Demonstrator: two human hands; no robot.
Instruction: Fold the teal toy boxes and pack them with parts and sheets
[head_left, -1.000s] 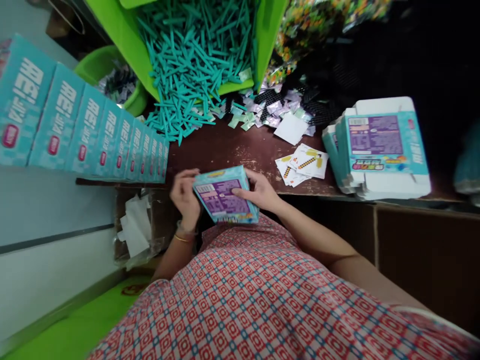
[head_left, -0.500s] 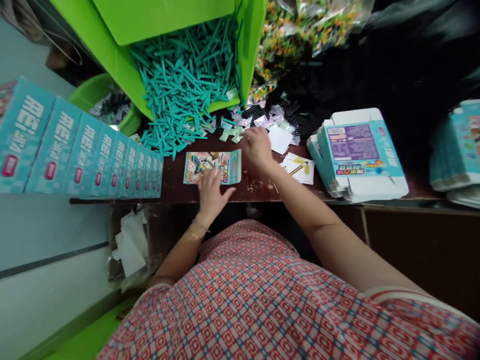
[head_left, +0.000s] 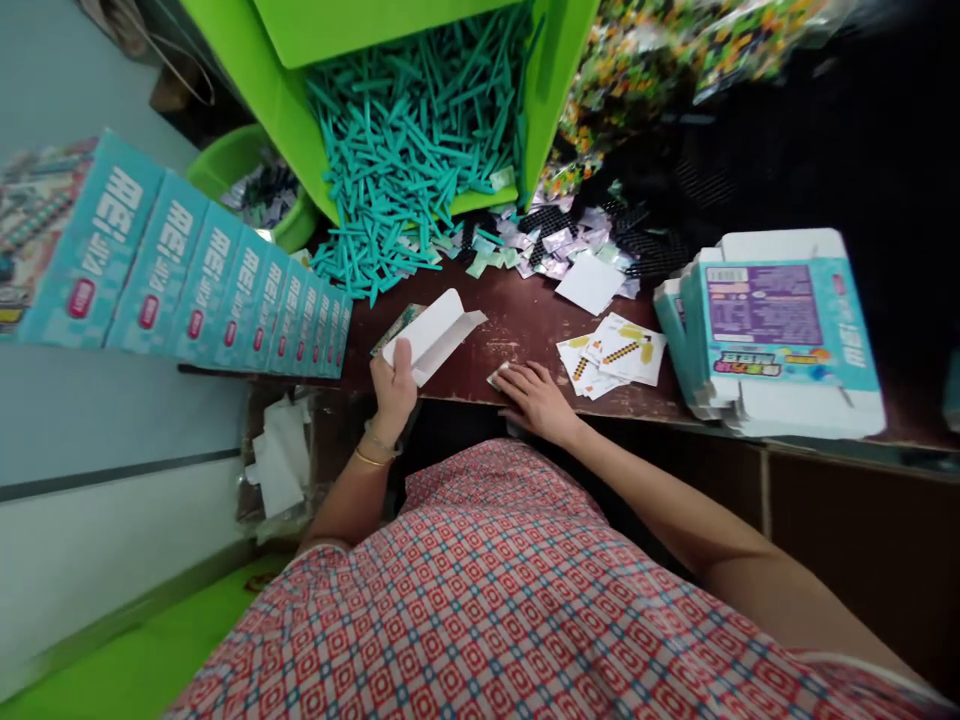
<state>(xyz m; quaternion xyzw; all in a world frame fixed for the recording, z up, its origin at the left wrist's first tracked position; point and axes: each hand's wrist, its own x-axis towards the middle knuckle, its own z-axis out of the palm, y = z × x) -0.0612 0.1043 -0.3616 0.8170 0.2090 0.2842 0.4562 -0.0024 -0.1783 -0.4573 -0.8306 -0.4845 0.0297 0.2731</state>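
My left hand (head_left: 395, 388) grips a small cardboard box (head_left: 431, 335), tilted up off the table with its white flap open. Part of the printed face shows behind the flap. At the table's front edge, the fingers of my right hand (head_left: 538, 398) are closed over a small pale sachet (head_left: 497, 374), mostly covered by the fingertips. Right of that hand lie several white cards (head_left: 619, 352) printed with a yellow and black pickaxe. A blank white card (head_left: 591, 283) lies behind them, against a heap of small shiny sachets (head_left: 559, 240).
A green bin (head_left: 551, 130) spills teal plastic sticks (head_left: 409, 150) onto the table (head_left: 517, 320). Teal boxes (head_left: 142, 270) stand in a row at left; flat cartons (head_left: 772, 330) are stacked at right. A green basket (head_left: 300, 225) and bags of colourful pieces (head_left: 637, 70) lie behind.
My left hand has lifted the box off the table and tilted it, turning its white flap up. My right hand has come from the sachet heap back to the table edge with a sachet.
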